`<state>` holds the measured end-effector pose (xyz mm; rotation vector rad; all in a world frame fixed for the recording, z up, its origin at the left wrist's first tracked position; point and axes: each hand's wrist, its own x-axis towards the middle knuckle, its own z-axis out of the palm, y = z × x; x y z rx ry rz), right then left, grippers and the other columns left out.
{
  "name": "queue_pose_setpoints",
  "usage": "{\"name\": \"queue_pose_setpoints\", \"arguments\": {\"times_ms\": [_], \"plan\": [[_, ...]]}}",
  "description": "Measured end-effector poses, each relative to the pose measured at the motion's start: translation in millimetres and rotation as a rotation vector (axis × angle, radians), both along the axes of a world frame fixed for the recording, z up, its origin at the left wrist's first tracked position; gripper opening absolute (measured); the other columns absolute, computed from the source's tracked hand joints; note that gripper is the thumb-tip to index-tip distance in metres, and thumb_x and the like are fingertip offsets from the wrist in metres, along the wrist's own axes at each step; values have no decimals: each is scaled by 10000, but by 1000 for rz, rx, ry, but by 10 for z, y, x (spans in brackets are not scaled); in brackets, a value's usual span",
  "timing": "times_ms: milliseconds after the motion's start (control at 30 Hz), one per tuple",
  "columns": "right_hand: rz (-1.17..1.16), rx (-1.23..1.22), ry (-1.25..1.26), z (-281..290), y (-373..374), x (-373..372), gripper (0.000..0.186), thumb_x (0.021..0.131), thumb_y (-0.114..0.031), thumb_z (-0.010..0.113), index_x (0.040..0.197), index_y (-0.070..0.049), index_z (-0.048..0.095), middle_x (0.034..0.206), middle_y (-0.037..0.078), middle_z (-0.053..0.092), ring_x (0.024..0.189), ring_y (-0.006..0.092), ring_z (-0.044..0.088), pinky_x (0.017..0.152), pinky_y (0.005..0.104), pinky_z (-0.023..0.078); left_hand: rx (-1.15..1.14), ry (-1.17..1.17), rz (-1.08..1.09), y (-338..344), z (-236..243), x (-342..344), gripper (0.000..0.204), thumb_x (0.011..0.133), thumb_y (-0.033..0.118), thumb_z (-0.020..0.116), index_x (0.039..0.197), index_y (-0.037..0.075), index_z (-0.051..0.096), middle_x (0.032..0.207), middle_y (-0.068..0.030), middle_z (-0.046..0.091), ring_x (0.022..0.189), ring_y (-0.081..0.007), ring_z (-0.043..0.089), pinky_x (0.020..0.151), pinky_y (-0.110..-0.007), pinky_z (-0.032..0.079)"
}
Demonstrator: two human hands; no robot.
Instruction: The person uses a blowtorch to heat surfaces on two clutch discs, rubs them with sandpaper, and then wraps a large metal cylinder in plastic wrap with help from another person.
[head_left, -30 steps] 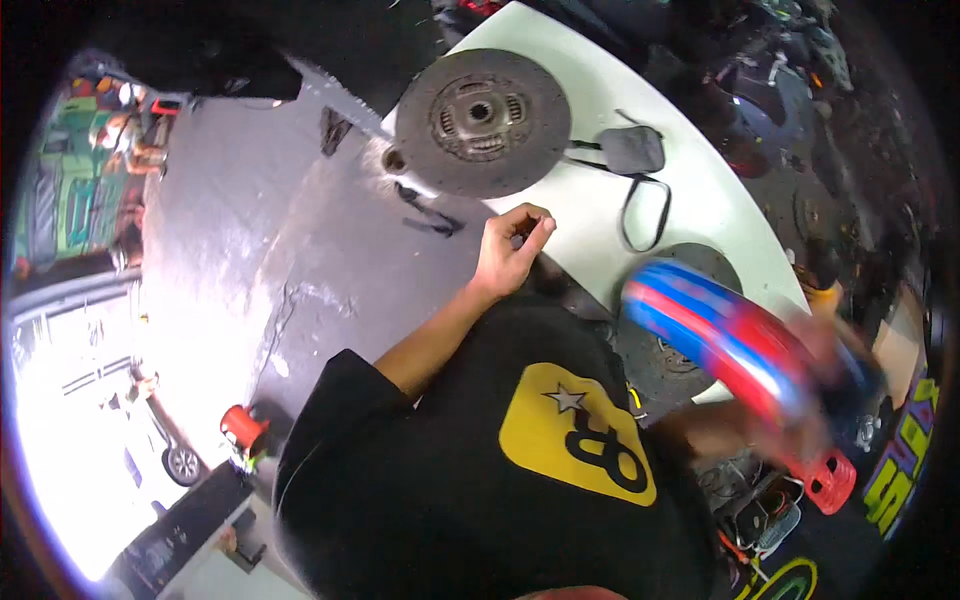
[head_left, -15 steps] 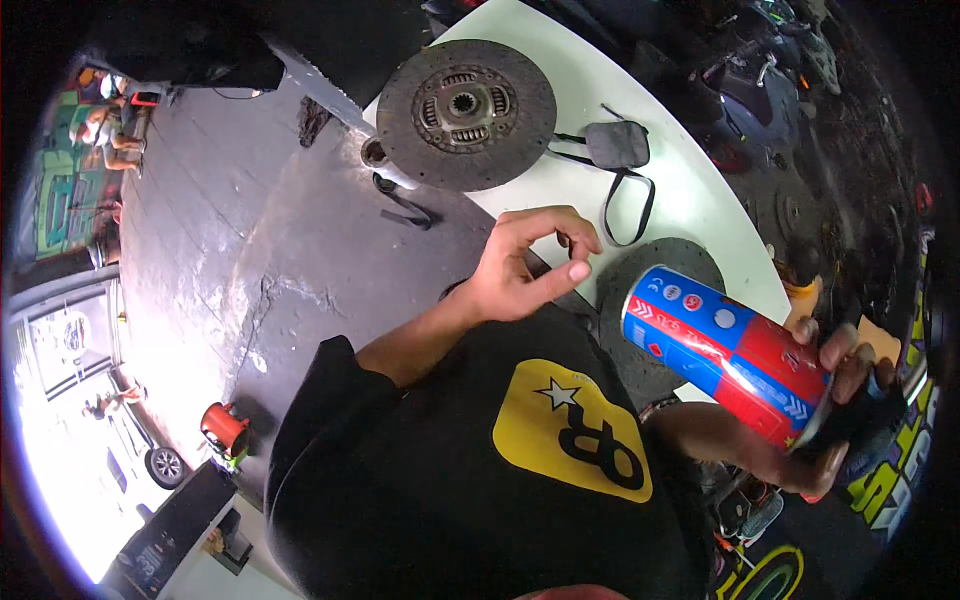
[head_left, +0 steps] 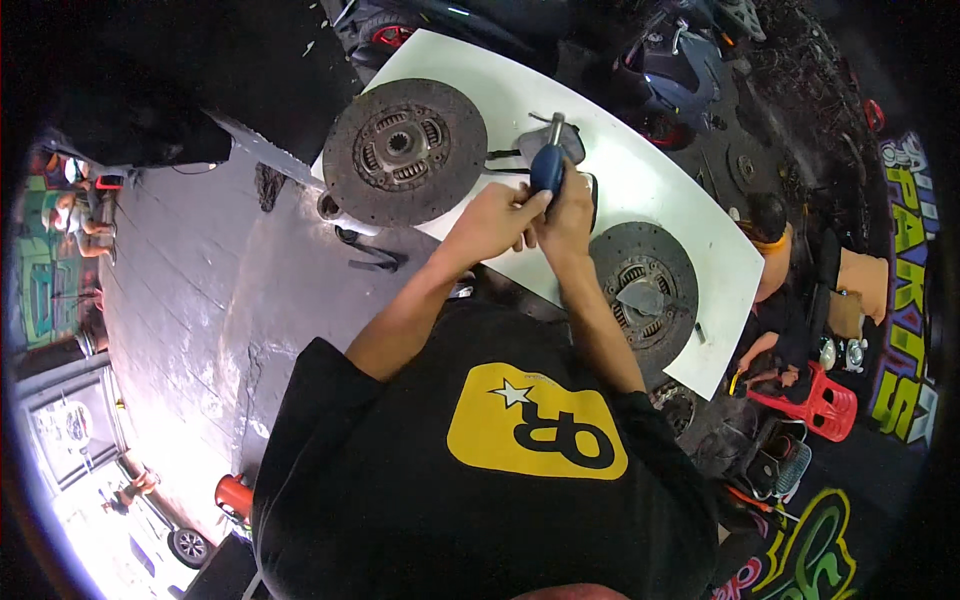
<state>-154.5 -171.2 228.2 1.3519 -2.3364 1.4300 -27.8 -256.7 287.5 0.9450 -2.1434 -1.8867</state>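
Observation:
My left hand has its fingers closed at the lower end of a blue tool with an upright metal shaft. My right hand grips the same tool beside it. Behind the tool lies a grey pouch with black straps, partly hidden. A round clutch disc with a splined hub and springs rests at the upper left of the white panel. A second disc lies right of my hands, with a flat grey piece on its centre.
A co-worker is low at the right, beside a red plastic chair. A dark motorbike stands beyond the panel. People are in the far left background. A red cylinder stands at lower left.
The red-and-blue can has left my right hand and is out of sight. Both hands have come together higher up, now on the blue tool. The view has shifted.

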Motion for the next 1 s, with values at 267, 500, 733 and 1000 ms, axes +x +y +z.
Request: {"name": "queue_pose_setpoints", "arguments": {"times_ms": [267, 500, 733, 1000], "plan": [[35, 119, -31, -499, 22, 35, 527, 760, -67, 722, 1245, 61, 561, 984, 227, 658, 907, 450, 612, 795, 528, 485, -34, 25, 19, 74, -621, 32, 487, 1035, 407, 624, 796, -6, 723, 671, -71, 696, 553, -111, 624, 517, -274, 477], [103, -41, -578, -538, 37, -10, 245, 882, -90, 685, 1103, -10, 620, 888, 110, 635, 782, 256, 602, 656, 398, 510, 856, 303, 95, 259, -930, 17, 370, 1051, 428, 604, 960, 75, 672, 674, 43, 522, 558, -85, 460, 527, -241, 377], [121, -117, -548, -310, 127, 111, 140, 913, 1, 626, 1050, 2, 598, 878, 12, 554, 763, 105, 543, 643, 259, 518, 1222, 282, 266, 562, -422, -12, 400, 1046, 496, 580, 862, 143, 551, 671, 64, 426, 602, -90, 402, 555, -274, 345], [132, -223, -797, -289, 181, 119, 271, 790, 69, 735, 1015, 9, 597, 877, 56, 618, 762, 150, 683, 616, 284, 539, 865, 193, 149, 590, -613, -29, 458, 1042, 514, 579, 820, 113, 561, 671, 11, 528, 593, -123, 507, 565, -283, 437]]}}
